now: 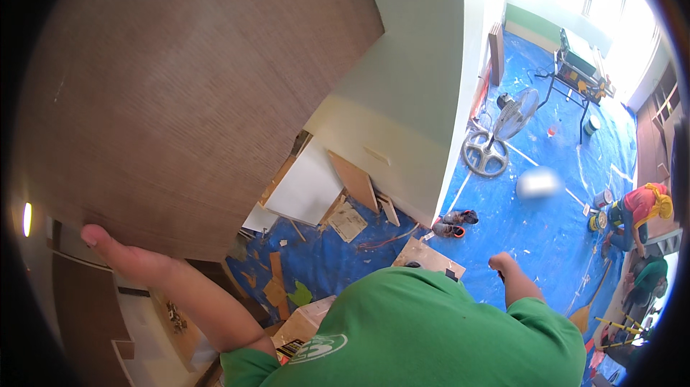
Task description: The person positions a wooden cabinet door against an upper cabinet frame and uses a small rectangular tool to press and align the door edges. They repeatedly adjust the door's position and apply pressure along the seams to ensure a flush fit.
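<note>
A large brown wood-grain panel (187,92) fills the upper left, close in front of me. My left hand (133,259) is raised to its lower edge, the thumb showing against it and the other fingers hidden; it appears to grip the panel there. My right hand (501,263) hangs low at my right side, away from the panel. Its fingers are curled in, and a small dark patch shows beneath them that I cannot make out.
Blue sheeting (496,232) covers the floor, with board offcuts (352,178) left of centre. Shoes (454,224) sit by the wall corner (435,200). Beyond are a fan (496,135), a table saw (578,60), paint cans (599,222) and a bending person (640,211).
</note>
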The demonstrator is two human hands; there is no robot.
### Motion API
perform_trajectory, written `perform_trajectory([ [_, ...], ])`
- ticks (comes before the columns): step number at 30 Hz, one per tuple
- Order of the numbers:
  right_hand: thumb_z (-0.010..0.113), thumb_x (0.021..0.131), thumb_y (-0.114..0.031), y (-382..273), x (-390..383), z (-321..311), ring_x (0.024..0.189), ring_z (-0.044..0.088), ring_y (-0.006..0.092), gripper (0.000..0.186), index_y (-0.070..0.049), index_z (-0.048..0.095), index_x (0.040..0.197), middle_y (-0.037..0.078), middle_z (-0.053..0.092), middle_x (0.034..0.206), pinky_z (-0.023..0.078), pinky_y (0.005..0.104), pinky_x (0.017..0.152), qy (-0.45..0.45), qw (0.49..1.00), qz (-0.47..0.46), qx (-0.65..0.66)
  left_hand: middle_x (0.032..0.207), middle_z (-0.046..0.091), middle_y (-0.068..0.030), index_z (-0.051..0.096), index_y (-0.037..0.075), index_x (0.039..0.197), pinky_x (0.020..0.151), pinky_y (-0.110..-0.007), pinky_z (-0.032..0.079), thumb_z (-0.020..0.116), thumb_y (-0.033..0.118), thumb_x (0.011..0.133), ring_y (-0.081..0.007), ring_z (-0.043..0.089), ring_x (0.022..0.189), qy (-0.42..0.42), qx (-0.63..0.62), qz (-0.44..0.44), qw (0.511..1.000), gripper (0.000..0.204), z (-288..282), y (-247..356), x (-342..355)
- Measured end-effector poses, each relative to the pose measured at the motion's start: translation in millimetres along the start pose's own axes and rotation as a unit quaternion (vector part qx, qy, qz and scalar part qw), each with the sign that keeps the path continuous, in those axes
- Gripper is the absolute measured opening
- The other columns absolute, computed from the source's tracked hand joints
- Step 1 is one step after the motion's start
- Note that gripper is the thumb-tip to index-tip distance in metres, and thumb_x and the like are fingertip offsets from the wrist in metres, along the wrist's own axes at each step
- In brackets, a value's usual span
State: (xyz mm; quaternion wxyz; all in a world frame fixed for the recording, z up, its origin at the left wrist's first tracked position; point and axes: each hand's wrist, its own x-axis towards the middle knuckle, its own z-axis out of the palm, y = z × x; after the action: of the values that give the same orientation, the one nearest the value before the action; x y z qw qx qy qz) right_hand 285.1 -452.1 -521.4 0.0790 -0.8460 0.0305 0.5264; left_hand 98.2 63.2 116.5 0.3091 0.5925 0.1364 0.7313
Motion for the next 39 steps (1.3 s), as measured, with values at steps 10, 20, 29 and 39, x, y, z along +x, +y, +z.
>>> perform_trajectory([
  [10,0.048,0.091,-0.008,-54,-21,19,0.049,0.056,0.0267,0.023,0.004,0.056,0.073,0.017,0.058,0.065,0.045,0.0411,0.042,-0.019,0.947,0.049,0.317,0.156,0.029,-0.0214,0.028,0.000,0.153,0.115,-0.047,0.028,0.054,0.071,0.087,-0.0361,0.031,0.143,-0.003,0.035,0.006,0.999,0.100,-3,-2,-1],
  [20,0.055,0.089,-0.004,-65,-6,25,0.050,0.063,0.0305,0.018,0.010,0.060,0.078,0.020,0.062,0.066,0.053,0.0435,0.042,-0.001,0.964,0.003,0.265,0.156,0.030,-0.0209,0.029,0.000,0.152,0.115,-0.046,0.029,0.052,0.069,0.089,-0.0346,0.032,0.143,0.015,0.048,0.002,0.999,0.096,5,5,-4],
  [29,0.047,0.090,-0.001,-85,-48,7,0.053,0.067,0.0307,0.020,0.010,0.061,0.081,0.021,0.065,0.068,0.056,0.0422,0.046,-0.002,0.947,-0.020,0.319,0.155,0.030,-0.0206,0.030,0.000,0.151,0.114,-0.045,0.030,0.051,0.068,0.090,-0.0335,0.032,0.142,-0.019,0.018,0.014,1.000,0.094,-3,-1,2],
  [39,0.056,0.088,-0.004,-73,-25,18,0.050,0.064,0.0276,0.013,0.004,0.057,0.077,0.017,0.061,0.064,0.054,0.0408,0.043,0.021,0.953,-0.051,0.298,0.158,0.024,-0.0214,0.024,0.003,0.154,0.115,-0.049,0.027,0.050,0.074,0.087,-0.0363,0.027,0.144,-0.009,0.046,-0.005,0.999,0.101,2,5,-5],
])
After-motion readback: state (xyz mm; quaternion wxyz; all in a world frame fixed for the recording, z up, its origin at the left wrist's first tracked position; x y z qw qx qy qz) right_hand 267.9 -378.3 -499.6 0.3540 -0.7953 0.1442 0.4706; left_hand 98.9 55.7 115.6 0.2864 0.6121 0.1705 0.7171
